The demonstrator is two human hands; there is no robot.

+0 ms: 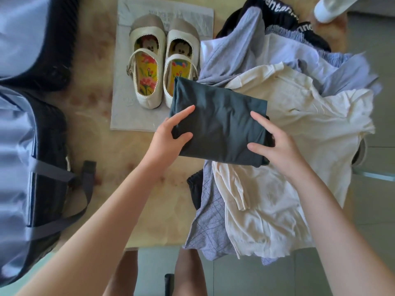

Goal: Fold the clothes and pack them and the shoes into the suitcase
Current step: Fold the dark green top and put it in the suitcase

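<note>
A folded dark green garment (pixel 220 122) sits above the table between both hands. My left hand (pixel 168 137) grips its left edge, thumb on top. My right hand (pixel 275 142) grips its right edge the same way. Beneath and to the right lies a heap of unfolded clothes: a cream top (pixel 299 116), a blue-grey checked piece (pixel 209 221), pale blue shirts (pixel 239 52) and a black garment with white lettering (pixel 277 9). A pair of cream strap shoes (pixel 162 67) with patterned insoles stands on a sheet of paper (pixel 126 99). The open suitcase (pixel 19 146) with its pale blue lining fills the left edge.
Grey straps (pixel 85 189) hang from the suitcase onto the wooden table (pixel 119 163). A white object (pixel 327 9) sits at the far right corner. The table's near edge runs just above my knees; tiled floor shows on the right.
</note>
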